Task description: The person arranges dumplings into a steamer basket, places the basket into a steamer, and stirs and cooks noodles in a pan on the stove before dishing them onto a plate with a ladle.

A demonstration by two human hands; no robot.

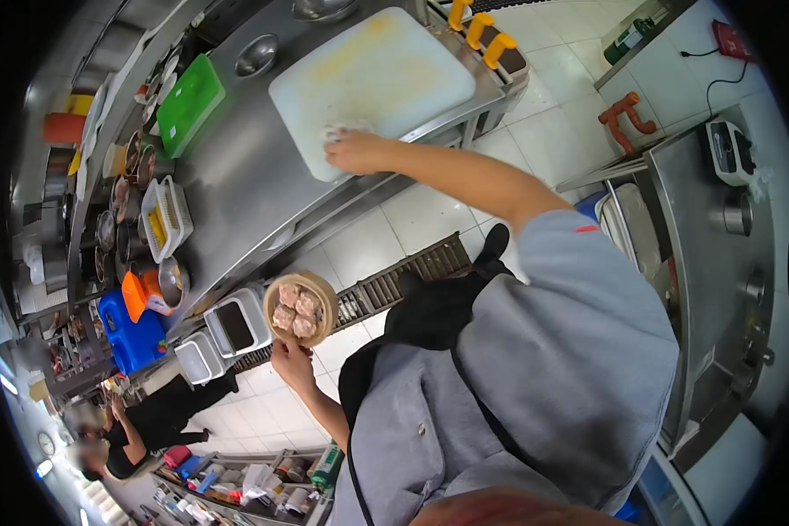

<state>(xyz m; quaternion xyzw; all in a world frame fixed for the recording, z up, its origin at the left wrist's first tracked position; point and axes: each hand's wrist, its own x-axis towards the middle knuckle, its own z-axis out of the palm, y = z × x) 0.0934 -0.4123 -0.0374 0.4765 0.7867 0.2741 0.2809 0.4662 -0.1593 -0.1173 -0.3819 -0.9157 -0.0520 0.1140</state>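
My left hand [293, 363] grips the rim of a round bamboo steamer basket [329, 317] from below in the picture. Inside the basket sit several pinkish open-topped dumplings [307, 303]. My right arm reaches out over the steel worktable [263, 158]. At the near edge of a large white cutting board [394, 79] with yellowish stains, my right hand [352, 154] is closed on a crumpled white cloth [349, 130], pressed to the board. Part of the cloth is hidden under the fingers.
A green board [191, 103], metal bowl [258, 56] and white basket [168, 217] stand on the worktable. Yellow-handled tools [478, 31] hang at its end. White tubs [241, 320] and a blue jug [131, 331] stand near the steamer. A floor drain grate [403, 276] runs below. Other people [131, 430] stand beyond.
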